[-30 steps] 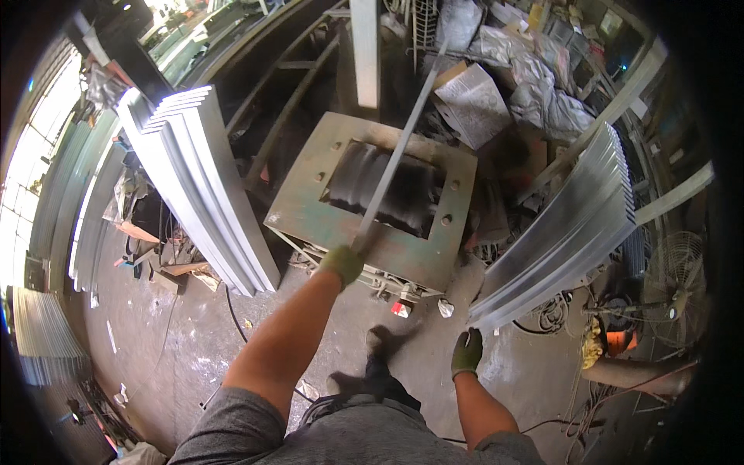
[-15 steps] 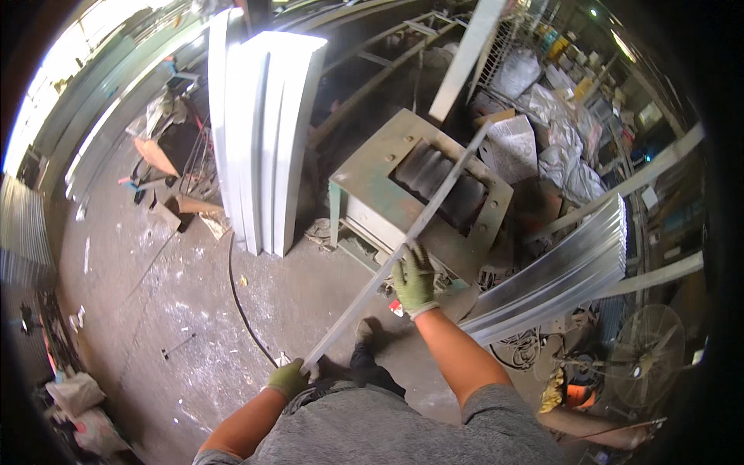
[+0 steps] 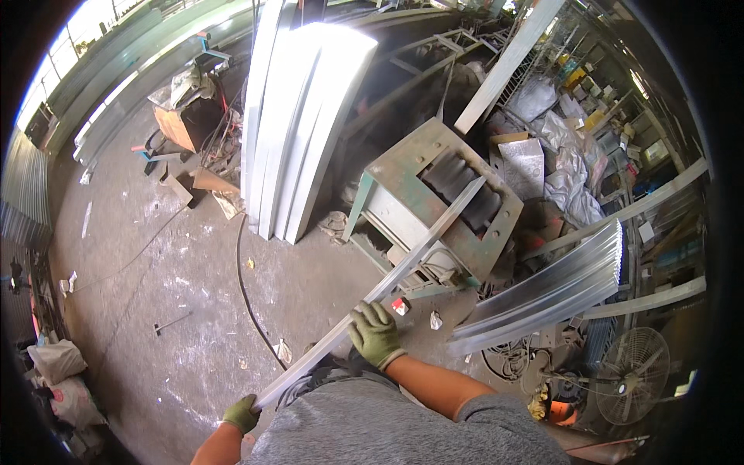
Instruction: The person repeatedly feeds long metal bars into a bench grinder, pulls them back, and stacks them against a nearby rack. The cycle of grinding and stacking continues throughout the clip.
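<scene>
Both green-gloved hands, left (image 3: 242,413) and right (image 3: 375,334), clasp the long pale metal strip (image 3: 387,285), seemingly feeding it into the green roller machine (image 3: 387,203); next needs steady, aligned guidance

Shiny bare-metal strip (image 3: 387,283), matt green fabric gloves (image 3: 374,335), rough dusty concrete floor (image 3: 170,294).

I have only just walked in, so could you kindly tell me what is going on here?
A person in green work gloves holds a long, narrow metal strip with both hands. The left hand grips its near end, low by the person's side, and the right hand grips it further along. The strip's far end lies over the rollers of a green machine. Stacks of pale curved sheets stand left of the machine, and more ribbed sheets lie to its right.
</scene>
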The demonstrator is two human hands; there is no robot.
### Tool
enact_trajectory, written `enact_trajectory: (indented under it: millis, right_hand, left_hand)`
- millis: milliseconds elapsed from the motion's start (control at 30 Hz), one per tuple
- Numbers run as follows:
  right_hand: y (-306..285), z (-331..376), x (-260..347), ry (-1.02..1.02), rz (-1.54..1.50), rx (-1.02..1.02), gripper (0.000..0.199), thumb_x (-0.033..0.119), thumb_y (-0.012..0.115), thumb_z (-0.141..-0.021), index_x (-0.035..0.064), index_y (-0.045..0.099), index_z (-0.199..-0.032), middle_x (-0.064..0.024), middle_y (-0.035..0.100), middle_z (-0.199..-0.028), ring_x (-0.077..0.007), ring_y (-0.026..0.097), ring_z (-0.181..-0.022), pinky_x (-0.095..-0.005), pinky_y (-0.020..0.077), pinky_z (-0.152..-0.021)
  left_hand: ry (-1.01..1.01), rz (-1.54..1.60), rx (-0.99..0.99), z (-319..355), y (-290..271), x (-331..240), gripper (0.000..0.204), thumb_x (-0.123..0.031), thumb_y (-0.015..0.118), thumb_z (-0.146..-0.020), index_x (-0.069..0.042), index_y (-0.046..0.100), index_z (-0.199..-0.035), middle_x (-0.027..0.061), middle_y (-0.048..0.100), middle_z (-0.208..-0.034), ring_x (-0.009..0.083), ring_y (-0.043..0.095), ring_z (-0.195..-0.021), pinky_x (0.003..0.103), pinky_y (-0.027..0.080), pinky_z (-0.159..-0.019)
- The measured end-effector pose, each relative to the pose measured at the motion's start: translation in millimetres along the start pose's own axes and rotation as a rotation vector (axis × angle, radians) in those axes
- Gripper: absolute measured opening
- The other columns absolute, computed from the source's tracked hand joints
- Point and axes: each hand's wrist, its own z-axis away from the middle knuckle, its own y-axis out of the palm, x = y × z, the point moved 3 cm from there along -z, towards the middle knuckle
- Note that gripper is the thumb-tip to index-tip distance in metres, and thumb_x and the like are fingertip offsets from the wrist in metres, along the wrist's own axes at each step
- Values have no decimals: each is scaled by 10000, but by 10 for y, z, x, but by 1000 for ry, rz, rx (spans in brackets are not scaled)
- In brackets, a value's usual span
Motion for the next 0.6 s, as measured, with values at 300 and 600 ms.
enact_trajectory:
  millis: [300,600]
  right_hand:
    - [3,-239,-597,147,42,-60,474,330,699,-1008,-28,664,-1316,-262,609,-1459,-497,533,-1390,-563,429,-1194]
    - [-502,-1474,-2503,211,206,-315,426,293,628,-1059,-15,663,-1352,-235,586,-1552,-510,495,-1467,-548,404,-1234]
  left_hand:
    - [-74,151,57,-677,-50,-537,489,-274,772,-929,-184,698,-1404,197,787,-1187,420,747,-1143,485,594,-968]
    - [-68,247,-232,-1575,-863,-2689,425,-475,839,-923,-148,790,-1190,166,820,-1025,353,802,-979,458,614,-826]
